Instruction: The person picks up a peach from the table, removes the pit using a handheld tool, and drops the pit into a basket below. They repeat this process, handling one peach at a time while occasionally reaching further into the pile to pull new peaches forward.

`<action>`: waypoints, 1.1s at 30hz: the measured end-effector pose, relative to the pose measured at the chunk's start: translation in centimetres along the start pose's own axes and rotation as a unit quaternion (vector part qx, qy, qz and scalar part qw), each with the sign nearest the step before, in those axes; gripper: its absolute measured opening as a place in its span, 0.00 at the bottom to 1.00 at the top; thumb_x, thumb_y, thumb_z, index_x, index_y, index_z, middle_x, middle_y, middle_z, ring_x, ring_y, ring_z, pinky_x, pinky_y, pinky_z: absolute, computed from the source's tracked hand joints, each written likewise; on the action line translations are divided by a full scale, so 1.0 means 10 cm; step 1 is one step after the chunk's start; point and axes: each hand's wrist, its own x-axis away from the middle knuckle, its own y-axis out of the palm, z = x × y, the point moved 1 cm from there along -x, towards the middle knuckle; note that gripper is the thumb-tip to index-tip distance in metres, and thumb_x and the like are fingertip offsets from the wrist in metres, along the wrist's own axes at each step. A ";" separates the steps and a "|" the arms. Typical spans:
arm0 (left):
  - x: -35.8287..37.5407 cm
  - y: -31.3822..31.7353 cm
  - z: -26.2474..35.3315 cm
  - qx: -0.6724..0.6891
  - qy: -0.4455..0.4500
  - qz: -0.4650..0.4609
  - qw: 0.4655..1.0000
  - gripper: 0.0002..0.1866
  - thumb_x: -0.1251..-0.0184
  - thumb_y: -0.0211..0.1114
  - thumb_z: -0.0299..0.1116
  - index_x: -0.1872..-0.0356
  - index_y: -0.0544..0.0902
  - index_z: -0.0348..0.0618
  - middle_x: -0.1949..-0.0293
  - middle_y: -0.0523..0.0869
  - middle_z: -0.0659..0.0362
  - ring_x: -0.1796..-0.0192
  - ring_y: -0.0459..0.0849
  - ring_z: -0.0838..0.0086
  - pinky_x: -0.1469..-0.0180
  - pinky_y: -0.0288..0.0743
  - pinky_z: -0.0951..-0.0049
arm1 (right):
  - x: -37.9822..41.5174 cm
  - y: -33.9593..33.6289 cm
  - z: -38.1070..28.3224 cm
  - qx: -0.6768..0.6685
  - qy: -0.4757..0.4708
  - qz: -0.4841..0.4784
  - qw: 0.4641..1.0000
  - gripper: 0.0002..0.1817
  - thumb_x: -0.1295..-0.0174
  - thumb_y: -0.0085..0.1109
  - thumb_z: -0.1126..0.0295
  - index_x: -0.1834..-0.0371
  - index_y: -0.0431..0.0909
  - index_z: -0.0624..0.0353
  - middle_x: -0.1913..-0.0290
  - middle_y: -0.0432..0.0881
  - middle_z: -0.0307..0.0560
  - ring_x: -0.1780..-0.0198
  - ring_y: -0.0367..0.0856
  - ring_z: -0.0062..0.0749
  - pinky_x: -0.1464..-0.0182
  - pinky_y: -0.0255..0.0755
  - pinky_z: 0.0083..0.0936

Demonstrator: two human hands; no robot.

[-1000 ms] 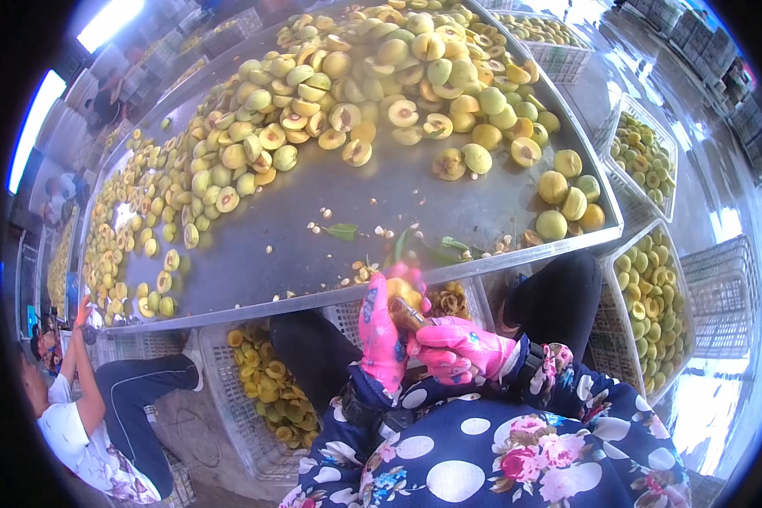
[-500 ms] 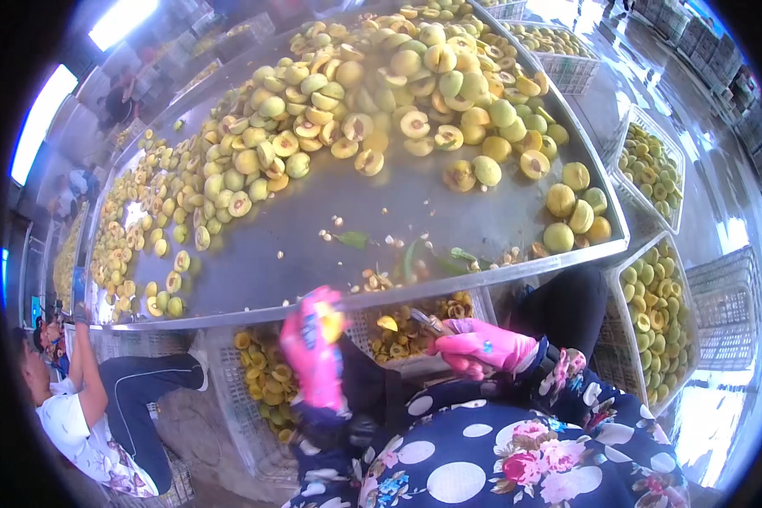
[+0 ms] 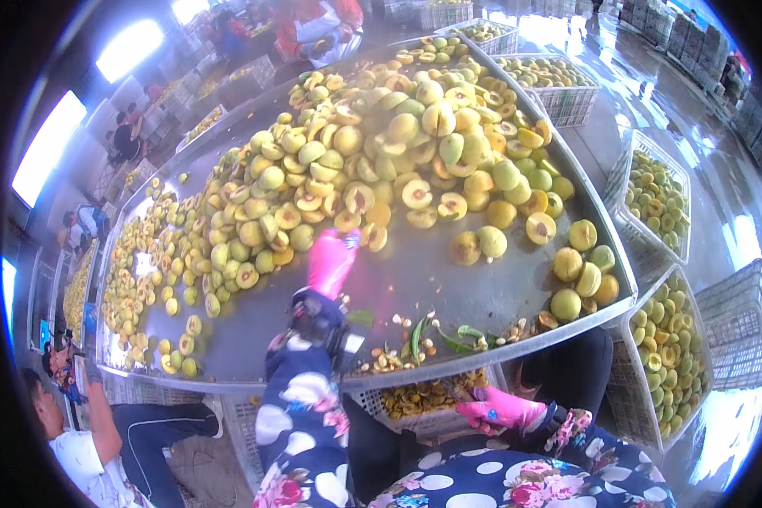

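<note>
My left hand (image 3: 332, 261), in a pink glove, reaches over the metal table to the near edge of a pile of yellow-green halved fruit (image 3: 358, 200). Its fingertips are at the fruit; whether they grip a piece cannot be made out. Below the table's front edge, my right hand (image 3: 504, 411), also in a pink glove, is closed around a small metal-tipped hand tool, partly lost in shadow. Close to that hand, under the table edge, a crate of cut fruit pieces (image 3: 427, 400) stands between my legs.
The table's raised metal rim (image 3: 483, 362) runs in front of me. Pits, scraps and green leaves (image 3: 457, 340) lie near it. Fruit-filled crates (image 3: 643, 372) stand to the right. A person in a white shirt (image 3: 93, 457) sits at left; another person (image 3: 317, 34) is across the table.
My left hand has moved from above the crates, where it held a yellow fruit piece, up and forward to the pile. My right hand stays low with the tool. The view has shifted slightly.
</note>
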 end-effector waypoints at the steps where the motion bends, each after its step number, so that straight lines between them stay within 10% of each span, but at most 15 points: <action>1: -0.16 0.23 -0.01 -0.009 -0.040 -0.022 0.999 0.23 0.42 0.66 0.46 0.57 0.78 0.32 0.66 0.84 0.45 0.66 0.84 0.61 0.63 0.73 0.66 | 0.04 0.01 -0.03 -0.034 0.010 0.018 0.999 0.15 0.38 0.57 0.57 0.68 0.69 0.57 0.79 0.72 0.36 0.84 0.68 0.17 0.84 0.61 0.16; 7: 0.02 0.80 0.09 0.213 -0.065 -0.053 0.973 0.21 0.48 0.70 0.35 0.54 0.77 0.38 0.67 0.84 0.57 0.69 0.81 0.71 0.70 0.73 0.76 | 0.18 0.04 -0.19 0.012 -0.033 -0.024 0.999 0.15 0.36 0.54 0.56 0.63 0.66 0.57 0.78 0.70 0.34 0.84 0.68 0.14 0.82 0.62 0.13; 11: 0.57 0.39 0.10 0.569 -0.177 -0.228 0.770 0.19 0.41 0.63 0.31 0.50 0.74 0.35 0.61 0.81 0.54 0.65 0.80 0.72 0.67 0.76 0.76 | 0.39 0.13 -0.45 0.036 -0.109 -0.025 0.993 0.16 0.34 0.52 0.57 0.57 0.67 0.60 0.77 0.71 0.34 0.80 0.69 0.14 0.78 0.64 0.12; 17: 1.58 -0.04 0.55 0.793 -0.288 -0.162 0.512 0.22 0.32 0.50 0.40 0.44 0.70 0.33 0.47 0.75 0.40 0.53 0.79 0.54 0.50 0.76 0.51 | 0.62 0.39 -0.83 0.098 -0.169 -0.005 0.981 0.18 0.33 0.50 0.60 0.46 0.66 0.59 0.75 0.73 0.34 0.77 0.70 0.14 0.75 0.65 0.12; 21: 1.95 0.04 0.53 0.831 -0.200 -0.219 0.470 0.25 0.27 0.43 0.43 0.43 0.69 0.30 0.49 0.77 0.42 0.49 0.78 0.54 0.46 0.74 0.55 | 0.71 0.56 -0.90 0.106 -0.197 0.027 0.974 0.18 0.33 0.50 0.60 0.48 0.66 0.61 0.76 0.73 0.34 0.79 0.69 0.13 0.77 0.64 0.13; 26: 2.24 0.03 0.69 0.744 -0.188 -0.146 0.625 0.23 0.25 0.40 0.42 0.44 0.70 0.32 0.46 0.77 0.46 0.49 0.80 0.63 0.45 0.75 0.65 | 0.75 0.70 -0.87 0.116 -0.212 0.082 0.967 0.13 0.32 0.49 0.61 0.57 0.68 0.61 0.78 0.73 0.35 0.82 0.68 0.14 0.79 0.63 0.16; 33: 2.39 -0.07 0.87 0.737 -0.213 -0.112 0.632 0.21 0.26 0.44 0.42 0.46 0.71 0.35 0.48 0.78 0.47 0.51 0.80 0.63 0.47 0.76 0.65 | 0.69 0.73 -0.73 0.135 -0.257 0.100 0.952 0.12 0.32 0.48 0.63 0.60 0.68 0.62 0.81 0.73 0.37 0.83 0.69 0.17 0.80 0.63 0.19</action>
